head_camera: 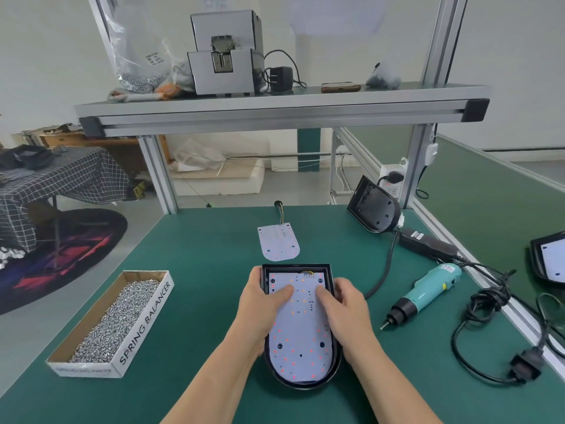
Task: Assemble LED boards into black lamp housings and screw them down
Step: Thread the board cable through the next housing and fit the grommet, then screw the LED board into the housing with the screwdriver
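Head view: LED board [301,332] lies inside the black housing [296,267] at 6 o'clock. Left hand [263,301] and right hand [342,304] clasp its side rims, thumbs pressing the board. Press evenly until the holes align; the screwdriver [428,292] waits at 3 o'clock.

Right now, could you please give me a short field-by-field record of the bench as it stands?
Board: LED board lies inside the black housing
Left hand: grips housing's left edge, thumb on board
Right hand: grips its right edge, thumb on board
Screwdriver: lying right of housing, unheld
Screws: in cardboard box, left
Spare board: on mat beyond housing
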Motion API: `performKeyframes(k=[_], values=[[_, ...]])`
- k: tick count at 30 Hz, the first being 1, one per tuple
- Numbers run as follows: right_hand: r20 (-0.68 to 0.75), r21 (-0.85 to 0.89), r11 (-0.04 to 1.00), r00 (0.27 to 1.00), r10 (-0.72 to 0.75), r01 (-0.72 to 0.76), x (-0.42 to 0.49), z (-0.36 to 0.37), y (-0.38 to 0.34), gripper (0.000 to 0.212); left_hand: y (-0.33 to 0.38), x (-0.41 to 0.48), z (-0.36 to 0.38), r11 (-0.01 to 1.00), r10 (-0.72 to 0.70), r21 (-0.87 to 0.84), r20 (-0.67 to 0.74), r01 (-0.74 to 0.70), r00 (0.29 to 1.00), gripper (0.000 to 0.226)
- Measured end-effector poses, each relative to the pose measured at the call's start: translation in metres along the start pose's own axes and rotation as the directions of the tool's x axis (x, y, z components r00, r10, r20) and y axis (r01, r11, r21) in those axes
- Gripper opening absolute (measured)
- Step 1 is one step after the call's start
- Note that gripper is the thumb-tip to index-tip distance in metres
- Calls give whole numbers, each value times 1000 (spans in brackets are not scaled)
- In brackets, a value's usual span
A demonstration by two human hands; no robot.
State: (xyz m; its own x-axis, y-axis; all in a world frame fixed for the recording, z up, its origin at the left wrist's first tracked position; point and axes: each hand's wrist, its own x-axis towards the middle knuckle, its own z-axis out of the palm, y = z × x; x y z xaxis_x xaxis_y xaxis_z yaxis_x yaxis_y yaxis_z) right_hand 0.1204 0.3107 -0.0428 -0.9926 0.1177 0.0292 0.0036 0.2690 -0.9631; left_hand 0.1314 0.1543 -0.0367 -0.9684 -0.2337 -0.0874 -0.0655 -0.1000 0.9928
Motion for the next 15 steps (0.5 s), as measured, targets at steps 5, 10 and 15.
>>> performKeyframes(k=[5, 10, 15], values=[[-19, -269, 948, 983, -182, 171, -23, -1, 8, 14, -2, 9, -3, 995, -89, -55, -48, 86, 995, 29], [46, -409, 911, 998, -45, 60, -37, -10, 16, 19, -5, 19, -5, 983, -170, -74, -41, 167, 985, 30], [166, -301, 953, 985, 40, 12, -25, -13, 12, 15, -10, 19, -8, 974, -199, 107, 0, 198, 980, 29]])
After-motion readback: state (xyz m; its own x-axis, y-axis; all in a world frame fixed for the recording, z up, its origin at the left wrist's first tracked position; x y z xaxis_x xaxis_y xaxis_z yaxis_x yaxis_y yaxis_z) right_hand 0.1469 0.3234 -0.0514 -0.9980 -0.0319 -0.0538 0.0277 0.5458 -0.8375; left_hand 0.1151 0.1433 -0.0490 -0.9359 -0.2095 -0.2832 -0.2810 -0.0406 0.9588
